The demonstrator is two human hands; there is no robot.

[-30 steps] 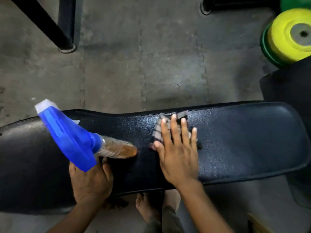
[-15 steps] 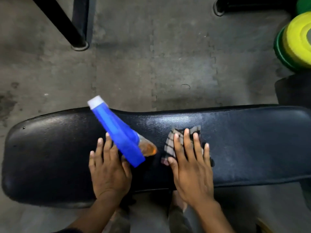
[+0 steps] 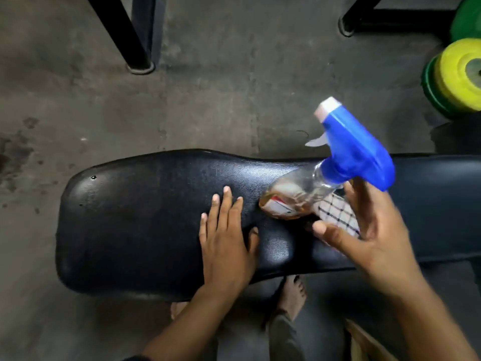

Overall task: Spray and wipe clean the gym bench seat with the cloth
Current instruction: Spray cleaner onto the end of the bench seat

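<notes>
The black padded bench seat (image 3: 135,225) runs across the view. My left hand (image 3: 226,243) lies flat on it with straight fingers. To its right, a spray bottle (image 3: 294,196) with a blue trigger head (image 3: 356,152) leans over, its clear base with brownish liquid low over the seat. My right hand (image 3: 369,230) is raised and blurred; its fingers reach round the bottle's neck under the blue head, while the thumb sticks out to the left. The checked cloth (image 3: 335,212) shows beneath that hand; I cannot tell whether it lies on the seat.
Grey concrete floor surrounds the bench. Black metal frame legs (image 3: 138,61) stand at the back left and another foot (image 3: 347,27) at the back right. Yellow and green weight plates (image 3: 460,76) sit at the right edge. My bare feet (image 3: 291,293) are under the bench's near side.
The bottle has gone from my left hand's side to my right hand and now tilts with its head to the right. My right hand lifted off the cloth. My left hand lies flat.
</notes>
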